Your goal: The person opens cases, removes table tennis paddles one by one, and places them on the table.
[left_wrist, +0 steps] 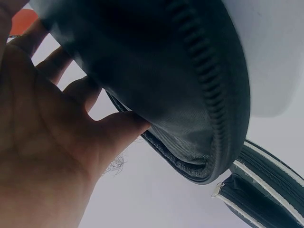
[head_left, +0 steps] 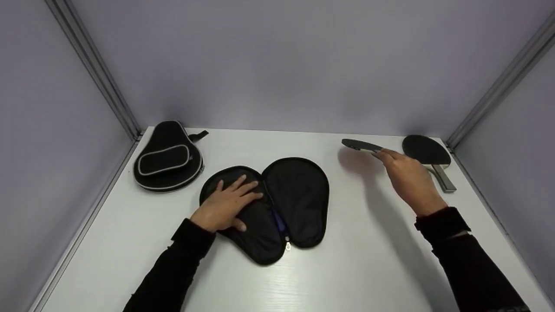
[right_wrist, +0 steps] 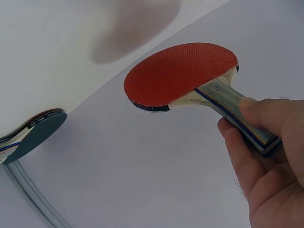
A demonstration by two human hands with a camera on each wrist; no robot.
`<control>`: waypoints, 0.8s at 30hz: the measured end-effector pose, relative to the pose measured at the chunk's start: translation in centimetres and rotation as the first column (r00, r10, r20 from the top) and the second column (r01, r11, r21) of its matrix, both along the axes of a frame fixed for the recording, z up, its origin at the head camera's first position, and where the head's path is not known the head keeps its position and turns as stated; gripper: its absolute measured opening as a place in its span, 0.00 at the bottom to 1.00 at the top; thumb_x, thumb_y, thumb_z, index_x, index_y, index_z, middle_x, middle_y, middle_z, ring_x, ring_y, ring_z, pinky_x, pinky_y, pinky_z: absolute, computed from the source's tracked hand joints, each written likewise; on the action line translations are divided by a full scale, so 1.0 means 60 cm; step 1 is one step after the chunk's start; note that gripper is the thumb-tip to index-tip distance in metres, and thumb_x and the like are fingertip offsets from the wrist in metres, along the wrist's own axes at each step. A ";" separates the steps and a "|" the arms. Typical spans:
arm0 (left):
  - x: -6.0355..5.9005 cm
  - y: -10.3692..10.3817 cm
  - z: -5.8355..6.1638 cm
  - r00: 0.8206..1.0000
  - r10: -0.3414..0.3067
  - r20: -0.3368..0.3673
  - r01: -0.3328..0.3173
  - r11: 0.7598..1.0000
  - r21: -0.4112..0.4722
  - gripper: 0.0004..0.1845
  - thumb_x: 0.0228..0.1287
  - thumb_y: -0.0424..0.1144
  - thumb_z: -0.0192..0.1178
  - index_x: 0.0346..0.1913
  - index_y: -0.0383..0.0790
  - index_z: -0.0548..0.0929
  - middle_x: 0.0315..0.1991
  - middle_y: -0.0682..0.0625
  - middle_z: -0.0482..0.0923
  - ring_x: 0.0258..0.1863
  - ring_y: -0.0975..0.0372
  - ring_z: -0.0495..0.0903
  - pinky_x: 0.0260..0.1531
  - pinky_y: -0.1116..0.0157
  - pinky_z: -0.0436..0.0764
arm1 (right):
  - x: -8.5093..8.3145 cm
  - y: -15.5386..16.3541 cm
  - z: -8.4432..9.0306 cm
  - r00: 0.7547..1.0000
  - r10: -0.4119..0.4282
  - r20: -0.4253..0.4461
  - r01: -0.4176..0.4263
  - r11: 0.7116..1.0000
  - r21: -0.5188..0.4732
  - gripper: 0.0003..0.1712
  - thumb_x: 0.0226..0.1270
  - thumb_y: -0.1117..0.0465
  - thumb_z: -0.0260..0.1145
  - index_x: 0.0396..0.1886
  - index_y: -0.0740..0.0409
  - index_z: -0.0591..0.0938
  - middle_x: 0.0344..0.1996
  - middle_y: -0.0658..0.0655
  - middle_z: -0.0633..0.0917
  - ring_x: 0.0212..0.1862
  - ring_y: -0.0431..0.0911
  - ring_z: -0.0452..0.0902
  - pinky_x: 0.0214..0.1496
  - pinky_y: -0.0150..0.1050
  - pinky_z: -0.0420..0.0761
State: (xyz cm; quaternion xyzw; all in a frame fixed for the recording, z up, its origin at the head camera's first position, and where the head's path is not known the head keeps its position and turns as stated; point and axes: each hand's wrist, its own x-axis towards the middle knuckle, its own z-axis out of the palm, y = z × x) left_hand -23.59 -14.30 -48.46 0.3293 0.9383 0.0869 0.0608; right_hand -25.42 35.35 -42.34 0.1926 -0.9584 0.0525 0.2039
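A black paddle case (head_left: 295,199) lies unzipped and spread in two halves at the middle of the white table (head_left: 303,277). My left hand (head_left: 227,201) rests flat on its left half, fingers straight; the left wrist view shows the case's zipped edge (left_wrist: 209,95) beside my palm. My right hand (head_left: 405,177) holds a table tennis paddle (head_left: 360,145) by its handle, lifted above the table at the right. In the right wrist view its red rubber face (right_wrist: 178,73) shows, with my fingers (right_wrist: 259,114) round the wooden handle.
A second paddle (head_left: 427,151) lies flat at the back right corner, and its edge (right_wrist: 33,130) shows in the right wrist view. A closed black case with grey trim (head_left: 167,158) sits at the back left. Grey walls enclose the table on three sides.
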 end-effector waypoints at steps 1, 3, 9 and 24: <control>0.000 0.000 0.000 1.000 -0.001 -0.004 0.001 1.000 0.001 0.53 0.59 0.50 0.87 0.88 0.45 0.77 0.95 0.41 0.64 0.96 0.35 0.57 0.83 0.16 0.66 | 0.000 0.003 -0.001 1.000 -0.011 0.007 0.010 1.000 0.005 0.19 0.84 0.77 0.65 0.68 0.66 0.87 0.66 0.69 0.93 0.51 0.79 0.93 0.43 0.71 0.95; 0.001 0.000 0.000 1.000 -0.003 -0.008 0.004 1.000 0.005 0.52 0.60 0.50 0.87 0.87 0.45 0.77 0.95 0.41 0.64 0.96 0.35 0.58 0.83 0.16 0.66 | 0.000 0.010 -0.003 1.000 -0.027 0.012 0.027 1.000 0.011 0.19 0.84 0.78 0.65 0.68 0.66 0.87 0.65 0.70 0.93 0.49 0.80 0.93 0.42 0.72 0.94; 0.003 0.001 0.001 1.000 -0.003 -0.010 0.004 1.000 0.022 0.51 0.61 0.49 0.87 0.87 0.45 0.78 0.95 0.40 0.64 0.96 0.35 0.58 0.83 0.16 0.66 | -0.003 0.028 -0.012 0.999 -0.011 -0.048 0.011 1.000 0.016 0.13 0.85 0.76 0.65 0.61 0.70 0.87 0.57 0.72 0.94 0.45 0.78 0.93 0.40 0.72 0.94; 0.004 0.001 0.004 1.000 0.001 0.000 -0.001 1.000 0.017 0.52 0.60 0.50 0.86 0.88 0.46 0.77 0.95 0.41 0.64 0.97 0.35 0.56 0.84 0.16 0.65 | -0.007 0.040 -0.036 0.994 -0.101 0.032 0.095 0.984 0.150 0.20 0.72 0.86 0.62 0.59 0.76 0.87 0.62 0.74 0.92 0.48 0.76 0.94 0.41 0.69 0.94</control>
